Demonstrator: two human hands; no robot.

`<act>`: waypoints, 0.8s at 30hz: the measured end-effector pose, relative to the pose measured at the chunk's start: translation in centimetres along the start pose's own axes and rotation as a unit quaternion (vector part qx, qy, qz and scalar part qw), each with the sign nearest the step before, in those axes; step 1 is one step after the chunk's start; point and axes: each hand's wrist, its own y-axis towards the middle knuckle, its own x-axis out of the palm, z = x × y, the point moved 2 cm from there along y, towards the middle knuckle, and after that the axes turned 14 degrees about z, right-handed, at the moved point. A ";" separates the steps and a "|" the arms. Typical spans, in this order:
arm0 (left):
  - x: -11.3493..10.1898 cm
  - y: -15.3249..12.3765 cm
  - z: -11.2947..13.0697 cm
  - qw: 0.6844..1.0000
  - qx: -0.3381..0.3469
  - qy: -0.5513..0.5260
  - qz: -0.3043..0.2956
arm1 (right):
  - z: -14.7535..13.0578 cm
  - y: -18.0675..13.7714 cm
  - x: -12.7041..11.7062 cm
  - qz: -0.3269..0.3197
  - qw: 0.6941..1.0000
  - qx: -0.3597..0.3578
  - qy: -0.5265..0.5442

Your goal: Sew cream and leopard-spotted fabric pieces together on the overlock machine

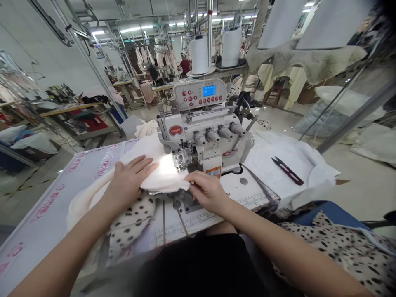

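A white overlock sewing machine [204, 136] stands in front of me, its lamp lighting the needle area. Cream fabric [163, 180] lies under and left of the presser foot. My left hand [130, 177] rests on this fabric with fingers stretched out flat. At the fabric's right edge, just below the presser foot, my right hand [206, 189] pinches the cloth between thumb and fingers. Spotted fabric [133, 222] hangs beneath my left forearm. Whether the needle is in the cloth is hidden by glare.
Dark red thread snips [287, 170] lie on white cloth [266, 152] to the right. Spotted fabric [337, 247] is heaped at lower right. White thread cones [199, 55] stand behind the machine. A person [185, 65] is far back among other workstations.
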 end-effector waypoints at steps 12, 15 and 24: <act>-2.5 1.0 10.1 0.944 -0.071 -0.262 0.187 | 0.2 -1.7 -0.2 0.046 0.998 -0.014 0.027; -1.2 1.1 9.5 0.940 -0.052 -0.287 0.176 | 0.2 -2.3 -0.7 0.067 0.997 -0.038 -0.003; -1.5 0.6 8.9 0.936 -0.067 -0.305 0.165 | 0.0 -2.3 -0.2 0.067 0.985 -0.124 -0.100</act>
